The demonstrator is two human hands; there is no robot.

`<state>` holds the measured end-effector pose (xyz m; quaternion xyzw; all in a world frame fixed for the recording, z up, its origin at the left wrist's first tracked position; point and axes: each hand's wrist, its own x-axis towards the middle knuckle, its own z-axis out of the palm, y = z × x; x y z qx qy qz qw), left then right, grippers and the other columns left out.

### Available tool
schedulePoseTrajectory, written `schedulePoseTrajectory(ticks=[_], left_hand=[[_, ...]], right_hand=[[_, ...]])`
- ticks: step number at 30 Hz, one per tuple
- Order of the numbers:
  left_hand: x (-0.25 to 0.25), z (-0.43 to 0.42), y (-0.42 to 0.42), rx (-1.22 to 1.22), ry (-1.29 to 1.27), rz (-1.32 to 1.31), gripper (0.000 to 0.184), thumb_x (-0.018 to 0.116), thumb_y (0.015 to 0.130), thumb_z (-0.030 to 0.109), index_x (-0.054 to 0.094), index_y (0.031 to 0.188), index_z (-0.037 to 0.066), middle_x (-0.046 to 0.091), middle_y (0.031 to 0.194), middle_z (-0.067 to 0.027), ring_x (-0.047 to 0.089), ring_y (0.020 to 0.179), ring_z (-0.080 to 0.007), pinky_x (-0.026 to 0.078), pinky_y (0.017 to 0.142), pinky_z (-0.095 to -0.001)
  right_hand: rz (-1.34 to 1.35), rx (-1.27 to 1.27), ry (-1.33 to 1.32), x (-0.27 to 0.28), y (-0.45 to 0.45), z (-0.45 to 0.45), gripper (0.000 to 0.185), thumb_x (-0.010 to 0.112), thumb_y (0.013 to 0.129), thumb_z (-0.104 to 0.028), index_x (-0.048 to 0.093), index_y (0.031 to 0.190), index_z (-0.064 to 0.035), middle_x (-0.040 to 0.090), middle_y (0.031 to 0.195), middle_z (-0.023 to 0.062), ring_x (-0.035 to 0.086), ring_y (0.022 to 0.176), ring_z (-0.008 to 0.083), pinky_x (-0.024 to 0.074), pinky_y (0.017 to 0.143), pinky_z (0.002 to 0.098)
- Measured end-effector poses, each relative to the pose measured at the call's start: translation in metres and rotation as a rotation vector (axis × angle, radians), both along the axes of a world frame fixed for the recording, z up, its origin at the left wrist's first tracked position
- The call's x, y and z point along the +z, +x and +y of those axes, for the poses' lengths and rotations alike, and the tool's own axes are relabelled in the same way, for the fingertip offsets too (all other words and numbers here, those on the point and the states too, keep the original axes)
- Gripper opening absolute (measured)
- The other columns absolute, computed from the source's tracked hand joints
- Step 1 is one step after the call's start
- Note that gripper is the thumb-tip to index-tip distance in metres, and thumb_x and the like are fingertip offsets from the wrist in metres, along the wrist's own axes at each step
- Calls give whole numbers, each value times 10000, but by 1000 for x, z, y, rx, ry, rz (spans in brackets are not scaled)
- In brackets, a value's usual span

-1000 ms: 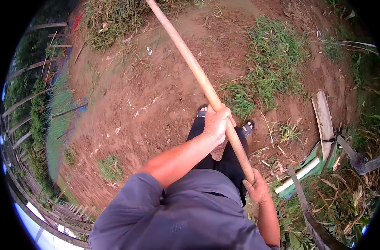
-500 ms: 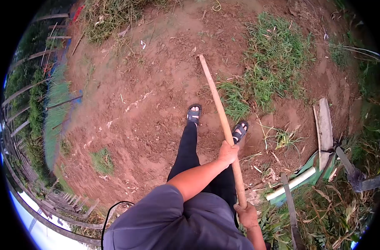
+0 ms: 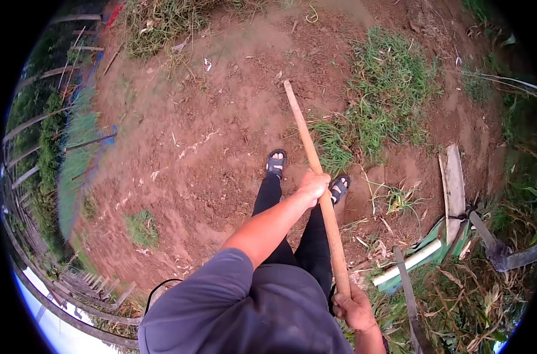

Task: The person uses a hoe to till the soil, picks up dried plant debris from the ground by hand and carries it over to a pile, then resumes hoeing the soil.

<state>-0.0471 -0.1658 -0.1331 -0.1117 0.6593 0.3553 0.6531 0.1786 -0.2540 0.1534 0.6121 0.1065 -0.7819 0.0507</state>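
Observation:
A long, pale wooden pole [image 3: 307, 138] runs slantwise from the bare soil ahead down to my right side. My left hand [image 3: 313, 186] is wrapped round it near the middle, above my sandalled feet. Lower down, my right hand [image 3: 354, 308] grips the near end beside my hip. The pole's far tip lies over brown earth, left of a patch of green grass [image 3: 392, 88]. No tool head shows on that tip, and I cannot tell whether it touches the ground. What lies beyond my right hand is hidden.
To the right are a weathered board [image 3: 454, 183], a pale tube [image 3: 407, 262] on green sheeting, and wooden posts [image 3: 409, 295] among dry stalks. A heap of pulled weeds [image 3: 165, 26] lies at the upper left. Slatted fencing [image 3: 97, 289] stands at the lower left.
My left hand has slid up the pole, farther from my body. The pole's far tip has shifted slightly right and nearer. My right hand stays at the near end.

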Motion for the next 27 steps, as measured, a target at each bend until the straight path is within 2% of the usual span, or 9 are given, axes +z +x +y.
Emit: schedulePoseTrajectory(ticks=[2, 7, 12, 15, 16, 19, 20, 23, 27], left_hand=[[23, -9, 9, -17, 3, 2, 251, 659, 831, 31, 458, 974, -15, 537, 704, -121, 591, 453, -280, 488, 389, -435], [65, -39, 22, 9, 7, -12, 207, 625, 845, 47, 454, 949, -6, 545, 697, -120, 595, 451, -264, 497, 403, -432], [62, -62, 34, -46, 13, -117, 189, 621, 855, 56, 468, 944, -11, 563, 712, -124, 605, 466, -270, 508, 415, -433], [51, -48, 20, -4, -35, -32, 166, 618, 851, 46, 472, 914, -2, 551, 706, -116, 597, 464, -271, 504, 412, -431], [48, -43, 12, 63, -48, 10, 153, 611, 840, 25, 470, 899, 10, 535, 704, -106, 580, 458, -267, 500, 412, -423], [38, -35, -19, 158, 45, 22, 174, 615, 843, 22, 469, 936, 32, 533, 722, -98, 552, 446, -257, 501, 425, -415], [38, -35, -30, 185, 69, 50, 169, 614, 842, 22, 471, 931, 34, 533, 721, -97, 551, 447, -256, 498, 424, -411], [58, -19, -69, 256, 156, 182, 141, 601, 858, 37, 472, 916, 38, 539, 727, -96, 554, 463, -252, 510, 430, -388], [88, -3, -131, 352, 309, 385, 286, 592, 847, 13, 422, 1076, 21, 521, 760, -93, 554, 476, -226, 508, 415, -366]], right_hand=[[-36, -27, -26, 15, 7, -13, 218, 612, 980, -55, 561, 1184, 1, 570, 809, 25, 520, 594, 99, 421, 518, 250], [-200, 73, 9, 46, 23, -32, 186, 650, 928, -15, 593, 1105, 1, 570, 793, 9, 516, 592, 92, 398, 530, 234], [-184, 60, 57, 59, 37, -39, 367, 657, 905, 48, 598, 1266, 16, 576, 796, -3, 514, 605, 72, 409, 543, 234], [-91, 62, 95, 22, 41, -53, 503, 633, 904, 68, 554, 1396, -1, 579, 829, -12, 516, 618, 66, 414, 544, 229], [-24, 106, 91, 11, 37, -49, 667, 670, 903, 60, 448, 1522, -55, 581, 882, -20, 519, 659, 62, 453, 584, 234], [18, 231, 188, -13, 25, -38, 629, 686, 904, 27, 481, 1495, -35, 602, 922, -11, 559, 716, 80, 490, 633, 240], [-32, 262, 220, -27, 27, -42, 596, 734, 884, -20, 540, 1448, -42, 671, 1029, 26, 636, 857, 122, 538, 762, 268], [-18, 345, 325, -68, 15, -33, 604, 787, 845, -59, 582, 1413, -64, 703, 1159, 62, 661, 1016, 150, 535, 894, 294], [88, 416, 603, -131, -26, -15, 565, 796, 838, -91, 617, 1374, -79, 726, 1124, 62, 680, 1003, 163, 538, 909, 311]])
